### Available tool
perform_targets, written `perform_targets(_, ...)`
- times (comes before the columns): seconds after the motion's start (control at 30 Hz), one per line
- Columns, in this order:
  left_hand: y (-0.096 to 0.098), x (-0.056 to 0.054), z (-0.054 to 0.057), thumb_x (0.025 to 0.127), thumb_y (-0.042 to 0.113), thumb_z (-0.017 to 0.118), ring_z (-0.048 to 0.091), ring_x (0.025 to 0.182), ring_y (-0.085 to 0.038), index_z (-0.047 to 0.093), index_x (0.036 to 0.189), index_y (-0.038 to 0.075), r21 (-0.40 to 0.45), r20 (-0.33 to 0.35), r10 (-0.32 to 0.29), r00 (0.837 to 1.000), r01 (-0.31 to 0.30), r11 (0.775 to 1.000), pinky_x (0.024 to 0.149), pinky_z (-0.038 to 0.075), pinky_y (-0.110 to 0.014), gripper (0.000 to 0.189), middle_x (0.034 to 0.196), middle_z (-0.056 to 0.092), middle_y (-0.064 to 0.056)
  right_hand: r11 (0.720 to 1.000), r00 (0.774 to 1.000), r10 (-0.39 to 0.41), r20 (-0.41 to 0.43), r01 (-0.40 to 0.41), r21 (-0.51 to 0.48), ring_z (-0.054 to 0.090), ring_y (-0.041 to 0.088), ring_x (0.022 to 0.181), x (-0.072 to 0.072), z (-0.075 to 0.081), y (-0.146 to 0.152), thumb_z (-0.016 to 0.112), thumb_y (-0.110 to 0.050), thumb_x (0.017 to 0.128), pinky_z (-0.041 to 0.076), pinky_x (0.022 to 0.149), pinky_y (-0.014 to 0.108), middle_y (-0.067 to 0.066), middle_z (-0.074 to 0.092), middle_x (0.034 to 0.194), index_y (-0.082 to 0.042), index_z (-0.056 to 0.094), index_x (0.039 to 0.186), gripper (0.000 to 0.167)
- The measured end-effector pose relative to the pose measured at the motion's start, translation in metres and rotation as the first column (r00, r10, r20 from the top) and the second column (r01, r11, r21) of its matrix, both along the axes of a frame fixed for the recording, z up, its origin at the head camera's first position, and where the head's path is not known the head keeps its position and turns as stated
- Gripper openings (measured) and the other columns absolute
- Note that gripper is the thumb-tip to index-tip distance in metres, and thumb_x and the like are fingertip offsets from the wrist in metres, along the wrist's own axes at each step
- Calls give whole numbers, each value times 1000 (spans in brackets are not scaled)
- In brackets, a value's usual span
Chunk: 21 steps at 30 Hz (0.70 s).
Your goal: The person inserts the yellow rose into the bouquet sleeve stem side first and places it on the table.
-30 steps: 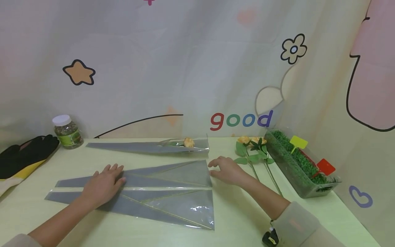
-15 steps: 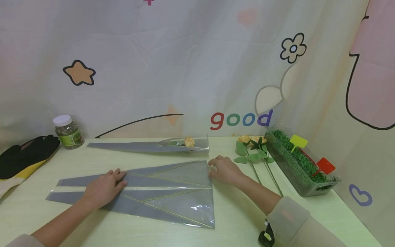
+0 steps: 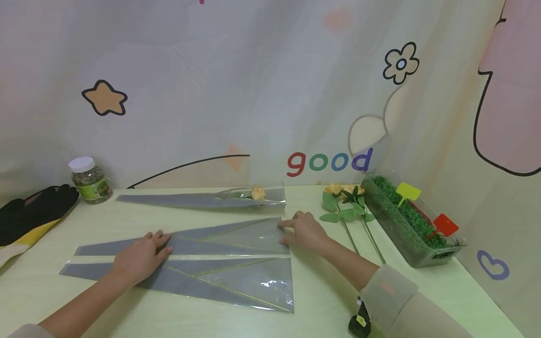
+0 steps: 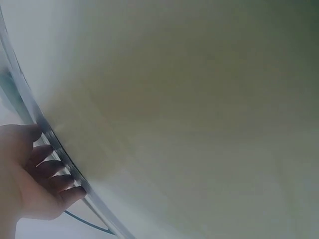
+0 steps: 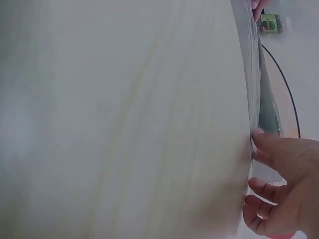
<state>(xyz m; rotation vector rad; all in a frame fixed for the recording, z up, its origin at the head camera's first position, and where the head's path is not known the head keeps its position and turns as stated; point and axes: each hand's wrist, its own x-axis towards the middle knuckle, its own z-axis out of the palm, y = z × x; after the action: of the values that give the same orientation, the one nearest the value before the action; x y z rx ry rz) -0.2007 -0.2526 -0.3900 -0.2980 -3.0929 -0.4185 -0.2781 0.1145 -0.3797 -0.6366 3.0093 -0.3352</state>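
Two flat, tapered flower sleeves, grey and clear with gold lines, lie side by side on the table: an upper sleeve and a lower sleeve. My left hand rests across their narrow halves with relaxed fingers. At the wide right end of the upper sleeve is my right hand, its index finger and thumb apart and touching the edge. Behind them lies a third sleeve with a peach artificial rose inside. In the right wrist view, the thumb and fingers of my right hand are spread at the sleeve's edge.
Two loose peach roses with green stems lie to the right. Beside them stands a clear planter of artificial grass with yellow and red tags. A lidded jar and black-yellow gloves are on the left. A black object hangs by the right sleeve.
My right hand has shifted slightly left, so its index finger and thumb now touch the upper sleeve's wide edge. My left hand has stayed almost in place on the sleeves.
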Motion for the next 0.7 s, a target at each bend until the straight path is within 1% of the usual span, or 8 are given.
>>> perform_targets(0.17, 1, 2, -1, 92, 29, 56, 37, 118, -51, 50, 129, -4, 0, -25, -4, 1000, 4, 1000, 53, 46, -43, 50, 133, 41, -30, 999, 1000, 14, -14, -15, -41, 42, 15, 69, -2, -2, -2, 76, -28, 77, 34, 58, 27, 4, 58, 80, -15, 72, 107, 33)
perform_targets(0.23, 1, 2, -3, 92, 28, 57, 38, 118, -51, 51, 129, -4, 3, -38, 0, 999, 0, 1000, 50, 44, -40, 50, 132, 41, -30, 997, 1000, 9, -7, -9, -79, 39, 14, 64, -3, -2, -3, 76, -25, 77, 32, 53, 25, 6, 63, 81, -14, 73, 103, 29)
perform_targets(0.3, 0, 3, -4, 91, 28, 58, 38, 117, -51, 51, 129, -4, 5, -54, 1, 999, -1, 1000, 50, 44, -40, 49, 132, 42, -31, 995, 1000, 3, -6, -3, -101, 39, 11, 61, -3, -2, -5, 76, -23, 77, 30, 51, 24, 6, 68, 83, -14, 74, 99, 24)
perform_targets(0.37, 0, 3, -4, 91, 27, 58, 38, 117, -51, 51, 128, -4, 5, -61, 1, 998, -1, 1000, 52, 44, -42, 49, 131, 42, -31, 994, 1000, 3, -17, -5, -107, 41, 9, 59, -3, -1, -6, 75, -22, 77, 33, 52, 24, 3, 71, 85, -15, 75, 96, 20)
perform_targets(0.43, 0, 1, -4, 91, 27, 58, 39, 117, -51, 52, 128, -5, 4, -58, 3, 998, -3, 1000, 52, 44, -41, 49, 131, 42, -31, 995, 1000, 3, -21, -5, -102, 48, 9, 62, -2, 0, -7, 74, -21, 79, 38, 57, 24, -1, 71, 85, -15, 76, 93, 15)
perform_targets(0.53, 1, 0, -3, 91, 27, 59, 39, 117, -51, 52, 128, -5, 0, -42, 4, 999, -4, 1000, 53, 45, -41, 49, 131, 42, -30, 993, 999, 9, -32, -13, -121, 60, 13, 75, 0, 0, -8, 72, -18, 80, 46, 68, 27, -1, 71, 84, -13, 77, 91, 12)
perform_targets(0.6, 1, -1, -2, 91, 26, 59, 39, 116, -51, 52, 128, -5, -3, -29, 2, 1000, -2, 1000, 53, 46, -41, 49, 131, 42, -31, 984, 1000, -4, -12, 2, -179, 63, 16, 83, 1, 1, -9, 71, -15, 82, 48, 73, 29, 1, 71, 87, -11, 76, 92, 12)
perform_targets(0.7, 0, -2, 0, 91, 25, 59, 39, 116, -52, 52, 127, -5, -6, -21, -6, 1000, 6, 1000, 53, 46, -41, 48, 130, 42, -32, 954, 997, -52, 50, 64, -294, 63, 17, 90, 1, 4, -9, 69, -11, 83, 49, 74, 30, 3, 70, 93, -8, 75, 96, 14)
